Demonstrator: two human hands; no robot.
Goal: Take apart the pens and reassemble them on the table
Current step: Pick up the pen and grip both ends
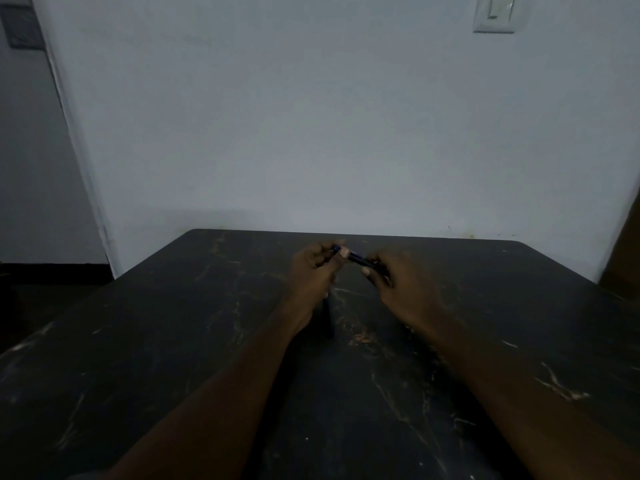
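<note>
A big pale wall [311, 116] fills the top of what you see. Below it is the dark table [138, 341], with light scratchy marks all over its top. Its far edge sits against the wall.

Your two bare arms reach out over the table, and they come close together near the far edge. Your left hand [311, 271] and your right hand [401, 282] are near each other, up above the table top.

A white light switch [493, 13] is high on the wall, at the right.

A dark long thing [328, 320] lies flat on the table, just beside your left wrist. It is too dark to tell what it is.

The pen [356, 258] is dark with a bit of blue. It is held in the air between your hands, above the far part of the table. The grip of your left hand pinches one end, with the thumb on top. The grip of your right hand is curled around the other end.
</note>
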